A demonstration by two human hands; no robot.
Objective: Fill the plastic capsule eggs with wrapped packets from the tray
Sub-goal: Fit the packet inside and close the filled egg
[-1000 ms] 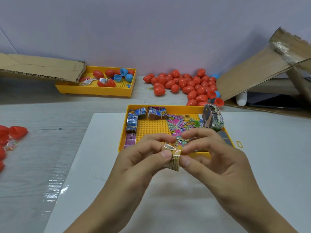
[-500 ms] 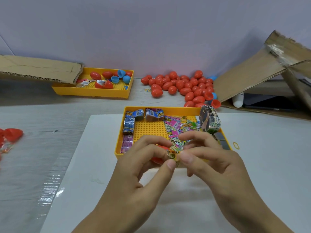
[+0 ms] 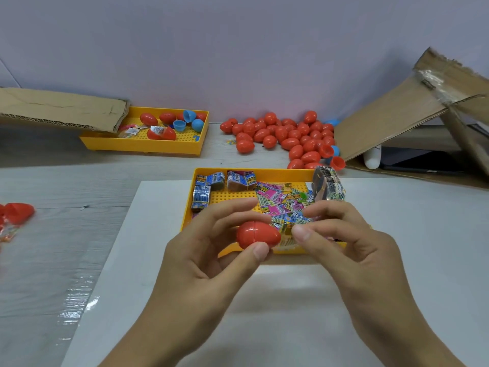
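My left hand (image 3: 209, 258) grips a closed red capsule egg (image 3: 258, 235) between thumb and fingers, just above the near rim of the yellow tray (image 3: 264, 172). My right hand (image 3: 352, 250) hovers right beside the egg's pointed end, fingers loosely curled, with a small gap and nothing held. Loose pink, green and blue wrapped packets (image 3: 280, 200) lie in the tray behind my fingers. Blue folded packets (image 3: 202, 194) line the tray's left side, and a banded bundle (image 3: 328, 184) stands at its right corner.
A pile of red eggs (image 3: 285, 136) lies at the back by the wall. A second yellow tray (image 3: 143, 144) with egg halves sits back left under a cardboard flap (image 3: 60, 107). A cardboard box (image 3: 397, 115) stands back right. More red eggs (image 3: 18, 211) lie far left.
Both hands were pinching a folded packet a second ago. That packet is out of sight now, a closed red egg is in my left hand, and my right hand has let go.
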